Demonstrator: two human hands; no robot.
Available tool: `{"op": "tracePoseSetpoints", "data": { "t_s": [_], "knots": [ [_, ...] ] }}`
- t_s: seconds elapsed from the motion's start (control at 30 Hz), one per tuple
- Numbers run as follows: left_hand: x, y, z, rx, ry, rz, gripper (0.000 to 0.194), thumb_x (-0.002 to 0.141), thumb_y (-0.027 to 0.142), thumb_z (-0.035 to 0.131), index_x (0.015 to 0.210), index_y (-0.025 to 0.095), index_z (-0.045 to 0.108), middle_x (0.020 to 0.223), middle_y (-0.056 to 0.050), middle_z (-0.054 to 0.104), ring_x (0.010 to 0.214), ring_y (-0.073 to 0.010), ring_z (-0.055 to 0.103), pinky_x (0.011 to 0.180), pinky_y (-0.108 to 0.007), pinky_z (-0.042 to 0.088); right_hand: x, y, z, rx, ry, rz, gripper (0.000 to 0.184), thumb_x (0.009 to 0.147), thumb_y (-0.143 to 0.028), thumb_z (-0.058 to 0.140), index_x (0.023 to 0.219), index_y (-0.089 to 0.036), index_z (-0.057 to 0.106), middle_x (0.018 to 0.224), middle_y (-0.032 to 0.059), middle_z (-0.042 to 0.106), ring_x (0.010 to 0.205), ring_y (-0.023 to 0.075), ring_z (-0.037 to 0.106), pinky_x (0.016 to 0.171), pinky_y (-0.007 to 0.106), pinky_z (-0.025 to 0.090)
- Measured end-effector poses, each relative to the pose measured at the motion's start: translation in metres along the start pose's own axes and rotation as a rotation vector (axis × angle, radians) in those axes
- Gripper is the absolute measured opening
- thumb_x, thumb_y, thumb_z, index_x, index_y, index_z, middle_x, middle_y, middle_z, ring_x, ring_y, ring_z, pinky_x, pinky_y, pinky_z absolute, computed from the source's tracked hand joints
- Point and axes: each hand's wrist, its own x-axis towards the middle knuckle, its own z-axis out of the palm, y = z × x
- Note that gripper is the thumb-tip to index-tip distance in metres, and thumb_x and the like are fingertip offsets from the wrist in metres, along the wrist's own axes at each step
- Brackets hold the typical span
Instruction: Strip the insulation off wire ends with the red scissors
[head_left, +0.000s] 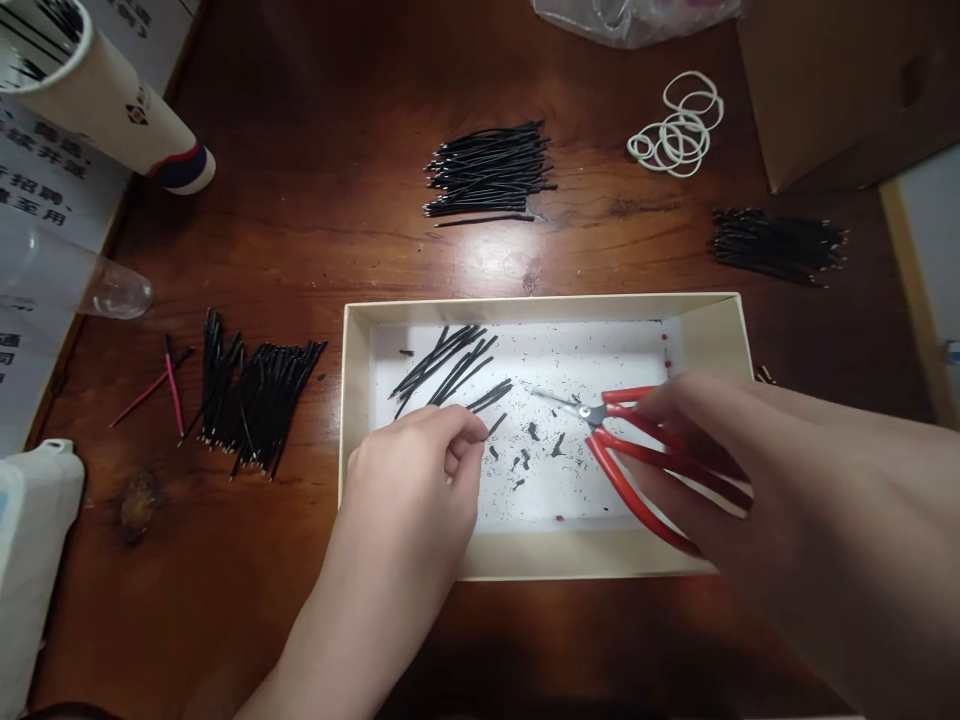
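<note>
My left hand (pixel 420 480) reaches over the near left side of a shallow cream box (pixel 600 555). A short black wire (pixel 496 426) sticks out from its pinched thumb and forefinger. Red-handled scissors (pixel 630 480) are gripped in my right hand (pixel 720 470), with the fingers through the handle loops. Their blades point left, towards the wire but apart from it, and look close together. Several cut black wires (pixel 450 365) lie in the box behind my left hand. Small black scraps (pixel 533 431) are scattered over its white floor.
Bundles of black wires lie left of the box (pixel 259 400), behind it (pixel 487 172) and at the right (pixel 776 243). Two pink wires (pixel 173 390) are at the left. White rubber bands (pixel 679 135), a cardboard box (pixel 840 90) and a tilted paper cup (pixel 120 110) stand farther back.
</note>
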Motion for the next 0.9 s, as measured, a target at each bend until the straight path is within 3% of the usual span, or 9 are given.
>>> {"op": "tracePoseSetpoints", "data": {
  "t_s": [0.1, 0.23, 0.43, 0.67, 0.9],
  "knots": [
    [-0.001, 0.001, -0.001, 0.027, -0.005, 0.004, 0.014, 0.077, 0.014, 0.061, 0.073, 0.023, 0.071, 0.066, 0.002, 0.071, 0.056, -0.0151, 0.064, 0.055, -0.026, 0.044, -0.004, 0.001, 0.003, 0.113, -0.003, -0.1, 0.01, 0.082, -0.015, 0.047, 0.077, -0.024, 0.048, 0.058, -0.0009, 0.055, 0.04, 0.0132, 0.046, 0.038, 0.025, 0.027],
    [-0.004, 0.001, -0.001, 0.1, 0.027, 0.048, 0.011, 0.081, 0.019, 0.06, 0.078, 0.022, 0.071, 0.072, -0.001, 0.072, 0.061, -0.0178, 0.065, 0.058, -0.029, 0.045, -0.008, 0.001, 0.006, 0.115, 0.004, -0.066, 0.006, 0.081, -0.018, 0.048, 0.081, -0.025, 0.049, 0.062, 0.0017, 0.061, 0.045, 0.0182, 0.055, 0.04, 0.027, 0.034],
    [0.0, 0.003, 0.0, 0.096, 0.044, 0.027, 0.007, 0.083, 0.024, 0.064, 0.079, 0.022, 0.069, 0.074, 0.0, 0.072, 0.064, -0.0182, 0.064, 0.059, -0.029, 0.044, -0.007, -0.002, 0.009, 0.107, 0.018, -0.033, 0.007, 0.084, -0.023, 0.048, 0.082, -0.025, 0.041, 0.054, -0.0017, 0.055, 0.035, 0.0165, 0.048, 0.034, 0.026, 0.03],
    [0.006, 0.009, 0.002, 0.066, 0.038, -0.029, 0.013, 0.08, 0.018, 0.063, 0.071, 0.022, 0.07, 0.063, 0.002, 0.07, 0.057, -0.016, 0.063, 0.055, -0.026, 0.041, -0.002, -0.01, 0.015, 0.085, 0.047, -0.097, 0.01, 0.086, -0.024, 0.05, 0.085, -0.023, 0.059, 0.07, 0.0019, 0.062, 0.051, 0.0188, 0.057, 0.044, 0.028, 0.035],
    [0.007, 0.009, 0.002, 0.052, 0.052, -0.023, 0.016, 0.075, 0.014, 0.061, 0.064, 0.022, 0.069, 0.053, 0.003, 0.067, 0.05, -0.015, 0.061, 0.051, -0.025, 0.04, -0.007, -0.011, 0.019, 0.125, 0.02, -0.115, 0.015, 0.083, -0.018, 0.052, 0.083, -0.023, 0.066, 0.069, -0.0006, 0.064, 0.049, 0.016, 0.059, 0.043, 0.026, 0.033]
  ]
}}
